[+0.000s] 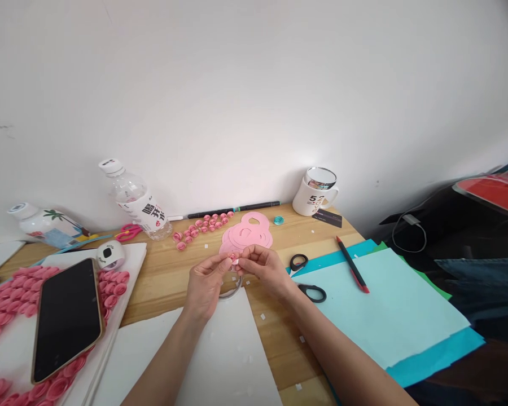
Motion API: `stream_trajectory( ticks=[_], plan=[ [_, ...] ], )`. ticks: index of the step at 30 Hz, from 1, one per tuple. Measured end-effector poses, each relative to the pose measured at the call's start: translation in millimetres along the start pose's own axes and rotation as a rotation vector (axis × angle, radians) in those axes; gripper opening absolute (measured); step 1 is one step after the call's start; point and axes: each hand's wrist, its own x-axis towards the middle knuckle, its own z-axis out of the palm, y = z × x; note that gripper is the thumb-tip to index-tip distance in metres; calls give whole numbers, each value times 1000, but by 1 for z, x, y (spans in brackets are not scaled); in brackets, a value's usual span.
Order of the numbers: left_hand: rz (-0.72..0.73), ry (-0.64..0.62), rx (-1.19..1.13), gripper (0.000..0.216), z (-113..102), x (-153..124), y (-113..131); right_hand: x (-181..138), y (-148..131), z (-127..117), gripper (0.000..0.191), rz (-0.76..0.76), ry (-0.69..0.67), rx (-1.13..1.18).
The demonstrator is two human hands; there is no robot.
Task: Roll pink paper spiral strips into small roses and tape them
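Between the fingertips of both hands is a small pink paper rose [232,258], partly covered by the fingers. My left hand [207,282] pinches it from the left, and my right hand [262,268] grips it from the right. Just beyond them lies a pile of pink paper spirals [248,232]. Several rolled pink paper roses [203,226] sit in rows to the left of the pile, and one teal paper roll [279,220] rests to its right. Below the hands a grey ring [232,292], perhaps a tape roll, is partly hidden.
At left, a phone [70,318] lies over pink roses on a white board [135,259]. Bottles [141,206] and a mug [315,192] stand by the wall. Black-handled scissors [313,292] and a pen [353,265] lie by light-blue paper [398,310]. White paper [220,349] lies in front.
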Motion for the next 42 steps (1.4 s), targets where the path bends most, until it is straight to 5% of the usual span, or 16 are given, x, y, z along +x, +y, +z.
stream_trajectory(
  ticks=[12,24,33,42],
  plan=[
    [57,31,82,20,-1,1,0,-2,5,2,22,-28,122,-121],
    [217,-47,478,13,-5,-1,-3,-4,8,-4,28,76,106,-264],
    [189,-1,493,14,-3,-1,-4,-5,22,-5,23,-26,127,-504],
    [206,-36,536,12,-5,0,-2,-3,16,-6,32,79,12,-357]
  ],
)
